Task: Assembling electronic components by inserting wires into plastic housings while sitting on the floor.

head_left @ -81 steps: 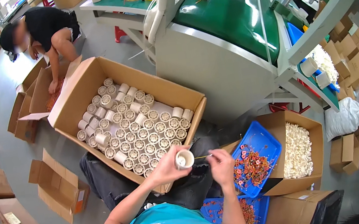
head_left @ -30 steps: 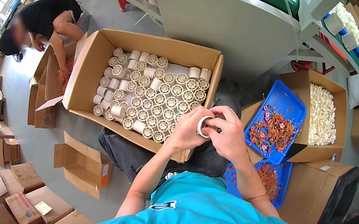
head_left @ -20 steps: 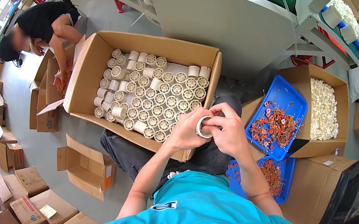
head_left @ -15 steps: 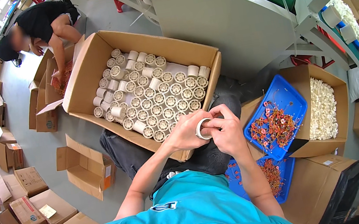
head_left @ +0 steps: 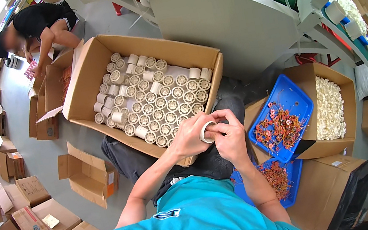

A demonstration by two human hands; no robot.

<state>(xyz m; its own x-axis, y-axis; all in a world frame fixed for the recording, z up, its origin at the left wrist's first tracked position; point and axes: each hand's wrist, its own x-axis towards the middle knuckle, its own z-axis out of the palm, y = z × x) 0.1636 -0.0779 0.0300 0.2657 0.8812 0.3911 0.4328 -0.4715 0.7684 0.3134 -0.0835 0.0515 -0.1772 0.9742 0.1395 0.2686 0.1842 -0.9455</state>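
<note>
My left hand [head_left: 188,135] is wrapped around a white plastic cylinder [head_left: 204,137], its round open end turned toward my right hand [head_left: 231,139]. The fingers of my right hand are closed together, with their tips inside that opening. Whatever they pinch in there is hidden. Both hands are above my lap, by the near right corner of a large cardboard box [head_left: 129,39]. Many similar off-white cylinders [head_left: 155,104] fill the box, most standing with their slotted round ends up, some lying on their sides.
On my right, a blue tray [head_left: 300,97] holds orange-red wired parts [head_left: 277,128], beside a carton of small white pieces [head_left: 328,111]. Below sits a second blue tray [head_left: 297,178]. A grey machine [head_left: 227,23] stands ahead. A person [head_left: 43,29] crouches at far left among cartons.
The view has shifted slightly. My right fingertips have moved a little within the cylinder's opening. The crouching person's arm has come up out of the carton, now with a pinkish-red item at the hand.
</note>
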